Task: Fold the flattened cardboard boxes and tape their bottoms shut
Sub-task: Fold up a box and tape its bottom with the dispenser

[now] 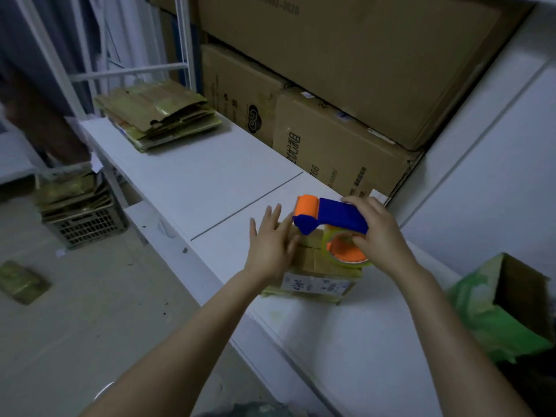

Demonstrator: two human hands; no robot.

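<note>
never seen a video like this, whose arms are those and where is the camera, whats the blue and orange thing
There is no machine here: one camera sits on a person's head and looks down, so the two bare arms are the wearer's own. The left hand lies flat, fingers straight, on a small cardboard box standing on a white table. The right hand grips a blue and orange tape dispenser, with a roll of clear tape, over the box's top. Further back on the table lies a stack of flattened boxes, and big cartons are piled along the table's far side.
</note>
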